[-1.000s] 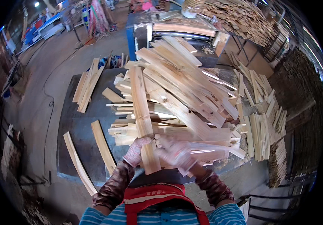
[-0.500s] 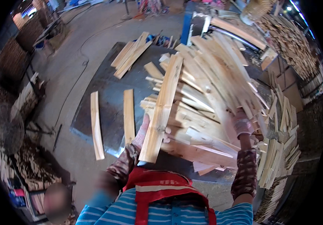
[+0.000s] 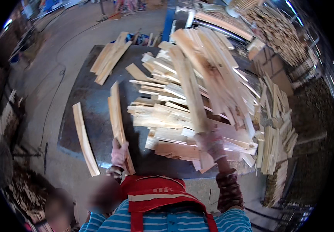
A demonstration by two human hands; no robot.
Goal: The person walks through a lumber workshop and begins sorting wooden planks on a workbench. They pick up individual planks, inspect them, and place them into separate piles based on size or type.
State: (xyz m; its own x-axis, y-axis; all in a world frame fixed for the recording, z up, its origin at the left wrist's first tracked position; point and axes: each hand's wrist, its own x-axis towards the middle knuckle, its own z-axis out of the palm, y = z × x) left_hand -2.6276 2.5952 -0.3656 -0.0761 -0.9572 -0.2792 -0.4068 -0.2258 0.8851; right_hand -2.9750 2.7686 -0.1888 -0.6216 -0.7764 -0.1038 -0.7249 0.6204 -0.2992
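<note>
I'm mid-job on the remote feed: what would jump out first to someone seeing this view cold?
The big heap of pale wooden slats fills the middle and right of the dark metal table. The right hand grips a long slat raised over that heap, while the left hand holds a curved plank lying near the table's front left. Another curved plank lies apart at the left edge.

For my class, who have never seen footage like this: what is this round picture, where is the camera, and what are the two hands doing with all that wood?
The camera sits on a person's head and looks down, so its wide lens bends straight edges. There is no machine, only two gloved hands. The left hand grips the near end of a wooden slat lying on a dark flat work surface. The right hand holds a long slat raised over a big heap of slats. Another curved slat lies to the left, and more stacks lie further off.
</note>
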